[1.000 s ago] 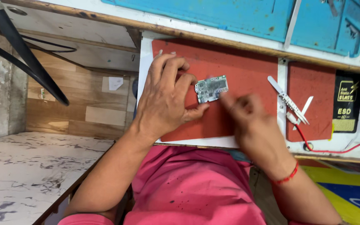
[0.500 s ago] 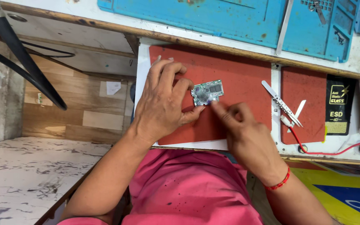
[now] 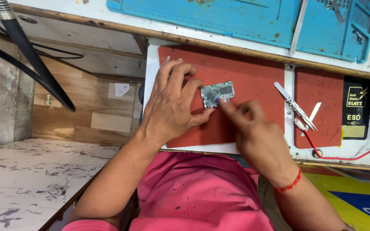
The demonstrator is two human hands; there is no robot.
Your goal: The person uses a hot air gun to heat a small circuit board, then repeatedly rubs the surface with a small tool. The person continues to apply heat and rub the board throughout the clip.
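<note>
Red mat (image 3: pixel 253 77) on white bench (image 3: pixel 150 72)

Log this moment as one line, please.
left hand: steadies small green circuit board | right hand: fingertip on board | surface: red work mat

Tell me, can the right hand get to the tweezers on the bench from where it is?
Probably yes. The right hand is at the circuit board, and the tweezers lie just beside it on the bench, with nothing in between.

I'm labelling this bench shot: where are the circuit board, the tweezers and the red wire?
circuit board (image 3: pixel 217 93), head view, middle of its face.
tweezers (image 3: pixel 294 105), head view, mid-shaft.
red wire (image 3: pixel 322 152), head view, lower run.
</note>
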